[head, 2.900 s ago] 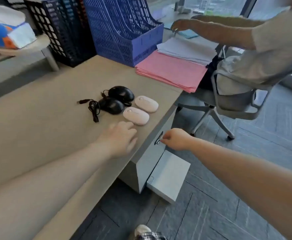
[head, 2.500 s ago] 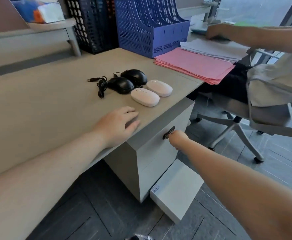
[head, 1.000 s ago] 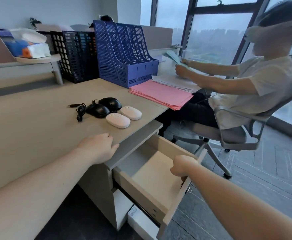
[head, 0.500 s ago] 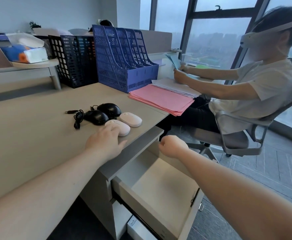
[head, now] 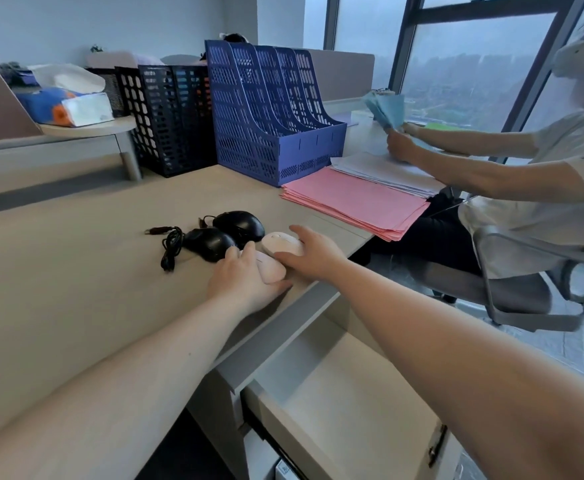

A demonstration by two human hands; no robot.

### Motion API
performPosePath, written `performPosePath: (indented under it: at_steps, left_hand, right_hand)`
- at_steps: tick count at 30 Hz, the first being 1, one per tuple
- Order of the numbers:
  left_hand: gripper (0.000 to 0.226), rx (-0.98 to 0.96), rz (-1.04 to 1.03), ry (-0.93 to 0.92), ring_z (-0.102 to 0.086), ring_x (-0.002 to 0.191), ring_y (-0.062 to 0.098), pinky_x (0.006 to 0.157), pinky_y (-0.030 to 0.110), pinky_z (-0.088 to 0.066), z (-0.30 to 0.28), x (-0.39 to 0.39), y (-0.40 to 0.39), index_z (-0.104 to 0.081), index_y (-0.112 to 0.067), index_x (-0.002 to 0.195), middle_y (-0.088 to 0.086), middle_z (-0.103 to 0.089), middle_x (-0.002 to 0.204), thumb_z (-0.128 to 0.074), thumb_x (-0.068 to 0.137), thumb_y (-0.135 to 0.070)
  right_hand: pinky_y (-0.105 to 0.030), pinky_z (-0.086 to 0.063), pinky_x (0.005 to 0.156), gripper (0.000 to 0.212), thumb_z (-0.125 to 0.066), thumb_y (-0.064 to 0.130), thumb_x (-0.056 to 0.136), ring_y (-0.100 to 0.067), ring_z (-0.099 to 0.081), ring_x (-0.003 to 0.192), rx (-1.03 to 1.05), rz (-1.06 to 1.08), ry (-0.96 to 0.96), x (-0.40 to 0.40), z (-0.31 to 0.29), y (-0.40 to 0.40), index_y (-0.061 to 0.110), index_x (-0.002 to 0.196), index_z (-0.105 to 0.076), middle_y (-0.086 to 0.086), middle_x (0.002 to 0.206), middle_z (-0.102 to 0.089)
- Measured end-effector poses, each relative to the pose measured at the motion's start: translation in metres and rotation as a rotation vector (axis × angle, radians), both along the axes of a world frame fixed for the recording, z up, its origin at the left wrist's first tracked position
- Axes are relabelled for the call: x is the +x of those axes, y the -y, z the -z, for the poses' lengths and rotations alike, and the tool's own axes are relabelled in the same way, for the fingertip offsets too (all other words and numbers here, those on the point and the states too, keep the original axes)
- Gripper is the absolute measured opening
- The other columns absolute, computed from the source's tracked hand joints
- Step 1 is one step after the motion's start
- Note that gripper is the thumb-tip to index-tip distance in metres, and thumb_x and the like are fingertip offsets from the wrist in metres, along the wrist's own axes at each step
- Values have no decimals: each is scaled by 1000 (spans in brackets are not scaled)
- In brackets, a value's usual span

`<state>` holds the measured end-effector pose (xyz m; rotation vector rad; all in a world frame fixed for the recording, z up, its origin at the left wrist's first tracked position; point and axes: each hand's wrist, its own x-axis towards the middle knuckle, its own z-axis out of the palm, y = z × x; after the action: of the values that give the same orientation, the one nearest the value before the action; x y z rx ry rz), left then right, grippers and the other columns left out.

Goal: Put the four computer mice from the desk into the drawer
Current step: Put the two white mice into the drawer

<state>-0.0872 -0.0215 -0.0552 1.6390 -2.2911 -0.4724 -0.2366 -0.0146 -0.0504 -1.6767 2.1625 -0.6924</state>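
Observation:
Several computer mice lie near the front edge of the beige desk (head: 58,289). Two are black and wired (head: 211,242) (head: 240,225), with a coiled black cable (head: 169,245) to their left. Two are white. My left hand (head: 245,280) is wrapped around the nearer white mouse (head: 271,270). My right hand (head: 313,256) grips the farther white mouse (head: 281,242). Both white mice still touch the desk. Below the desk edge the top drawer (head: 346,410) stands pulled out, with nothing visible inside it.
A blue file rack (head: 269,116) and a black one (head: 172,116) stand at the back of the desk. Pink paper (head: 356,200) and white sheets lie to the right. A person on an office chair (head: 532,292) sits close on the right, sorting papers.
The drawer was pulled open. My right hand let go of its front and rose to the farther white mouse. My left hand slid forward onto the nearer white mouse.

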Motion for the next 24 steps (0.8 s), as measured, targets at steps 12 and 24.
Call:
performPosePath:
  at_steps: [12, 24]
  left_hand:
    - [108, 15, -19, 48, -32, 130, 34, 104, 37, -34, -22, -18, -31, -29, -15, 142, 15, -31, 139, -72, 58, -67]
    - [77, 106, 64, 54, -31, 122, 26, 85, 33, -40, 32, -65, -118, -44, -14, 119, 6, -33, 125, -72, 61, -55]
  right_hand:
    - [-36, -48, 92, 64, -62, 47, 80, -28, -57, 113, 299, -56, -314, -27, -40, -40, 7, 130, -53, -9, 125, -60]
    - [-35, -50, 88, 53, -66, 39, 79, -27, -61, 106, 454, 14, -233, -70, 25, -122, 6, 120, -60, -10, 117, -65]
